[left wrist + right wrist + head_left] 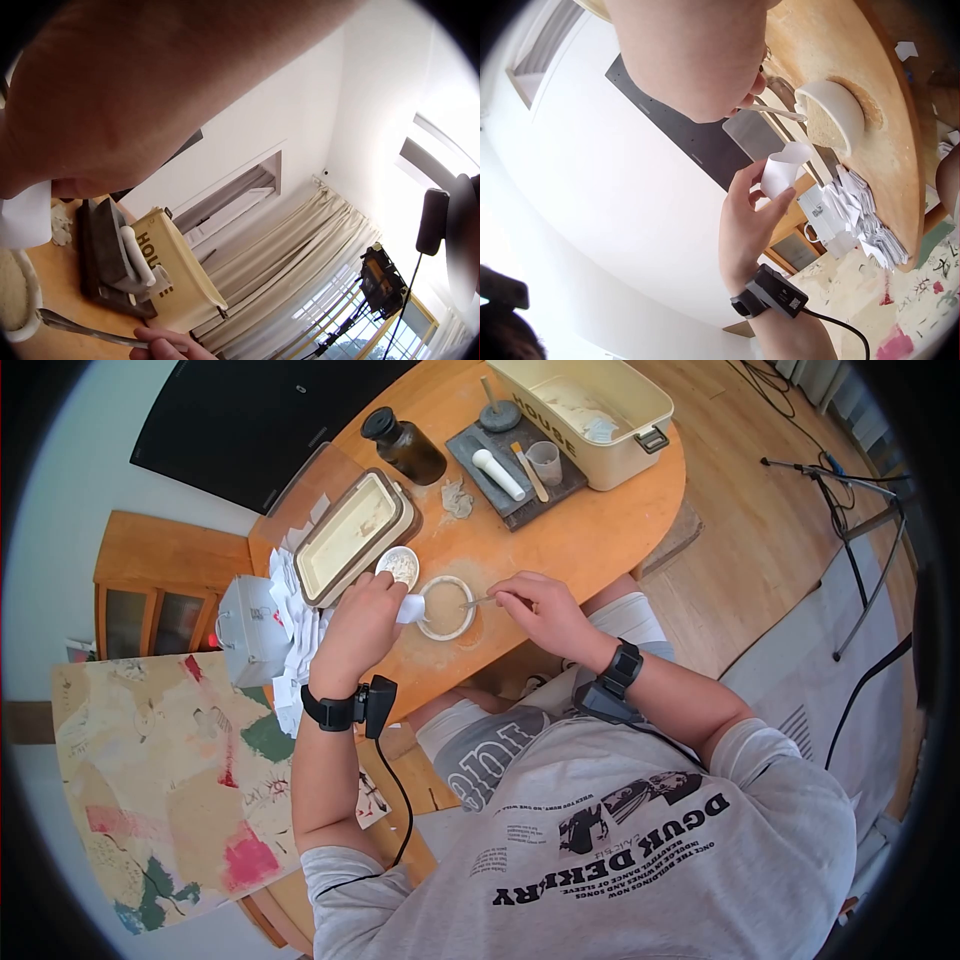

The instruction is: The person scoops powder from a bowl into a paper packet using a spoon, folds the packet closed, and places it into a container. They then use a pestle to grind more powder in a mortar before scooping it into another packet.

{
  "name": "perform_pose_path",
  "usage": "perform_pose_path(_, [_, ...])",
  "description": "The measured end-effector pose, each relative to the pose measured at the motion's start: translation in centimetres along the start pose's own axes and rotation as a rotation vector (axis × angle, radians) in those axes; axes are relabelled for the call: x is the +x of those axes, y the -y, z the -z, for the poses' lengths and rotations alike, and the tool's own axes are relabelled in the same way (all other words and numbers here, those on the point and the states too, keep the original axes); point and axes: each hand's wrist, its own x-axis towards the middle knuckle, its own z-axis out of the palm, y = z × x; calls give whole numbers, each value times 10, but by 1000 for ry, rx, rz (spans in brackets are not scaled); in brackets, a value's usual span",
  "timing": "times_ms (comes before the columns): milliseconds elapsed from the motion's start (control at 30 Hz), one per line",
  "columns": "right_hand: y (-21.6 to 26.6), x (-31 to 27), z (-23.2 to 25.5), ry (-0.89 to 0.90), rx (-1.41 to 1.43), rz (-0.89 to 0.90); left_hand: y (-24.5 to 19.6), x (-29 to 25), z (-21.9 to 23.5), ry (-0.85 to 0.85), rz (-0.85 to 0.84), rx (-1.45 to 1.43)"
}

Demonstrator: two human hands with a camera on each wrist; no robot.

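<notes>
My left hand [365, 622] pinches a curled piece of white paper [782, 171] between thumb and fingers, its open end beside a white bowl [849, 105]. Beige powder [441, 608] fills much of that bowl. From the other side, my right hand [550, 616] grips the handle of a slim metal spoon or spatula [94, 331]. The tool's tip is at the bowl, over the powder in the head view. Just beyond the paper stands a smaller white bowl [416, 567] with pale flaky pieces, close to my left fingers.
A cream rectangular tray [318, 588] and folded white papers [290, 610] lie left. Farther back stand a dark bottle [405, 450], a dark slab [520, 512] bearing a white pestle-like tool [497, 475], brush and plastic cup, and a cream bin [625, 465]. Crumpled material [457, 500] lies between.
</notes>
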Motion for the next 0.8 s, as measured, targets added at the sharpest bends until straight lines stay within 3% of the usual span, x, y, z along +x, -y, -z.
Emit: perform_pose_path(800, [-6, -1, -6, -53, 35, 58, -8, 9, 9, 36, -17, -3])
